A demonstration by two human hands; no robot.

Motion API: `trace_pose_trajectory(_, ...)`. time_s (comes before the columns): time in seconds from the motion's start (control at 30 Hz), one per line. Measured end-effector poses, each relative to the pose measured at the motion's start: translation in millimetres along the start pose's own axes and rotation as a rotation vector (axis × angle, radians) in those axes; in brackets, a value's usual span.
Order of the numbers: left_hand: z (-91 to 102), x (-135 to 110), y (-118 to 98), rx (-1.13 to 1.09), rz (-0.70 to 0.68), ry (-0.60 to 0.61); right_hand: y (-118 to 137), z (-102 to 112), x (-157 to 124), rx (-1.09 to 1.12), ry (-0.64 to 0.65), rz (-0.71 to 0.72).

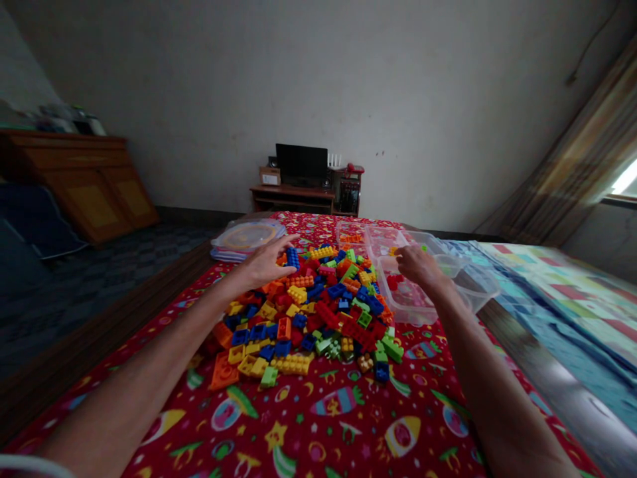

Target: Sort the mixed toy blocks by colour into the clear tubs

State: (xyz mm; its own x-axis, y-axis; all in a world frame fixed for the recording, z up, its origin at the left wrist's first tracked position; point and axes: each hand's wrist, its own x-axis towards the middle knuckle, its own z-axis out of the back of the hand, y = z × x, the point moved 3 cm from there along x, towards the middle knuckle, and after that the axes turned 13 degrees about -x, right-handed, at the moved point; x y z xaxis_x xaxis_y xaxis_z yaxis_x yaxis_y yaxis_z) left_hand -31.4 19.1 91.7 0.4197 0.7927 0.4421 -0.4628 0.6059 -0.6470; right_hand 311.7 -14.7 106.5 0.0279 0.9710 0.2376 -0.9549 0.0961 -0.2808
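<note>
A heap of coloured plastic building bricks [313, 312] lies on a red patterned cloth [323, 418]. My left hand [266, 262] reaches over the far left of the heap, fingers spread and open, close to a blue brick [293, 257]. My right hand [418, 264] hovers over a clear plastic tub [423, 309] at the heap's right side, fingers curled; I cannot make out whether it holds anything. A few red bricks [395, 282] lie inside that tub.
More clear tubs [378, 239] stand behind the heap, and stacked clear lids [246, 238] lie at the far left. A second bed with a pastel sheet [562, 292] is on the right. A desk with a monitor [301, 174] stands against the wall.
</note>
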Motion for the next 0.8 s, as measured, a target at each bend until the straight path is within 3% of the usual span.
trace_pose_trajectory(0.2, -12.7, -0.7, -20.5, -0.092, -0.050, -0.027, 45.6, 40.7, -20.4, 0.071, -0.146, 0.202)
trace_pose_trajectory(0.3, -25.2, -4.7, -41.9, 0.006, -0.085, -0.055, 81.9, 53.2, -36.1, 0.306, -0.173, 0.350)
trace_pose_trajectory(0.43, -44.2, -13.5, -66.2, 0.146, -0.219, -0.078, 114.9, 55.2, -47.3, 0.614, -0.101, 0.490)
trace_pose_trajectory(0.57, -54.6, -19.8, -75.0, 0.240, -0.339, -0.022, 116.2, 49.9, -44.3, 0.677, -0.047, 0.430)
trace_pose_trajectory(0.8, -47.8, -15.1, -65.4, 0.230, -0.312, 0.003, 88.0, 47.6, -31.6, 0.467, -0.254, 0.278)
